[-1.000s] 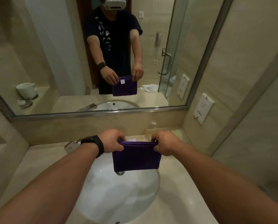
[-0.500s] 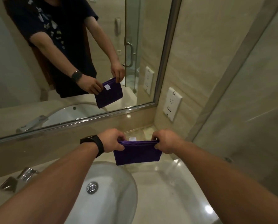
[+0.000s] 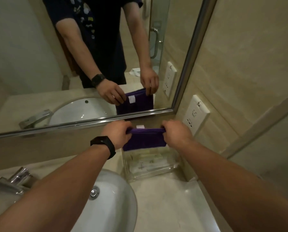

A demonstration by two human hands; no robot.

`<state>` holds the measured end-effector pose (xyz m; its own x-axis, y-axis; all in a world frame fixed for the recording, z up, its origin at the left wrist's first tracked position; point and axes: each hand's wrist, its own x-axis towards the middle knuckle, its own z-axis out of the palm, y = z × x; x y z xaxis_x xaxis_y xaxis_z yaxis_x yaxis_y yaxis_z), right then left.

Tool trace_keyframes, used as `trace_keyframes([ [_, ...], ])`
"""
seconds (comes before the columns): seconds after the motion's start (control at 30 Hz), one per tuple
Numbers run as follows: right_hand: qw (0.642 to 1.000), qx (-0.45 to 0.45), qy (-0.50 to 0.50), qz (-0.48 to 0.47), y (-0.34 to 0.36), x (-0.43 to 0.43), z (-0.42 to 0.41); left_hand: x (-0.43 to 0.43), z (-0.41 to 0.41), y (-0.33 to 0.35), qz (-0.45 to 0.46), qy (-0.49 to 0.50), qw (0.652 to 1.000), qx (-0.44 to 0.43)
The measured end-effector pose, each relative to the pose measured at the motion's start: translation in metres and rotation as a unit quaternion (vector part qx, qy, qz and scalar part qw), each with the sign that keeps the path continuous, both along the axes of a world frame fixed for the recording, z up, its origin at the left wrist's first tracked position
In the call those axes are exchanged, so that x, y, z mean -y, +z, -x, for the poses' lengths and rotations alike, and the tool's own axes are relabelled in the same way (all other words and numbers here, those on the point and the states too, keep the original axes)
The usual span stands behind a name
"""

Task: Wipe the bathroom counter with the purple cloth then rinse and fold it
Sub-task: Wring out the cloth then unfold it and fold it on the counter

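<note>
The purple cloth (image 3: 145, 139) is folded into a small rectangle and hangs in the air between my hands. My left hand (image 3: 117, 133) pinches its top left corner; my right hand (image 3: 176, 133) pinches the top right corner. A small white label shows at the cloth's top edge. The cloth hangs over the back right of the beige counter (image 3: 170, 203), just above a clear glass tray (image 3: 150, 164). The mirror (image 3: 56, 56) shows the same cloth and both hands.
A white oval sink (image 3: 109, 205) with a chrome drain is set in the counter at lower left. A chrome faucet (image 3: 14, 181) stands at the far left. A white wall socket (image 3: 194, 113) is on the right wall. A black watch is on my left wrist.
Both hands carried the folded cloth to the right, from above the sink to above the glass tray near the right wall. The grip on the two top corners is unchanged.
</note>
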<state>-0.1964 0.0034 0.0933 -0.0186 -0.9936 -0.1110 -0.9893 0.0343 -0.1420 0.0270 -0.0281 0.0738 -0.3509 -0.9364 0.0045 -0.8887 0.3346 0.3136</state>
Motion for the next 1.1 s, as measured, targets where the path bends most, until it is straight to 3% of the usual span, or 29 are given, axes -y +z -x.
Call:
trace_keyframes([
  [0.1,0.995,-0.066,0.063,0.041,-0.016,0.003,0.006,-0.002,0.006,-0.013,0.054,-0.011,0.998,0.036],
  [0.3,0.979,-0.134,0.123,-0.094,-0.088,-0.032,0.019,-0.043,0.023,-0.09,-0.068,-0.074,0.985,0.142],
  [0.5,0.973,-0.1,0.127,-0.166,-0.125,-0.052,0.029,-0.065,0.03,-0.115,-0.163,-0.089,0.971,0.148],
  [0.6,0.975,-0.056,0.12,-0.18,-0.125,-0.046,0.03,-0.058,0.029,-0.105,-0.156,-0.086,0.977,0.113],
  [0.73,0.996,0.058,0.063,-0.038,-0.133,-0.032,0.023,-0.047,0.037,-0.115,-0.053,-0.017,0.997,0.047],
  [0.9,0.99,0.03,0.082,-0.11,-0.171,-0.036,0.003,-0.056,0.058,-0.16,-0.151,0.013,0.983,0.106],
  [1.1,0.994,0.005,0.069,-0.086,-0.194,-0.025,-0.003,-0.039,0.06,-0.181,-0.137,0.012,0.98,0.145],
])
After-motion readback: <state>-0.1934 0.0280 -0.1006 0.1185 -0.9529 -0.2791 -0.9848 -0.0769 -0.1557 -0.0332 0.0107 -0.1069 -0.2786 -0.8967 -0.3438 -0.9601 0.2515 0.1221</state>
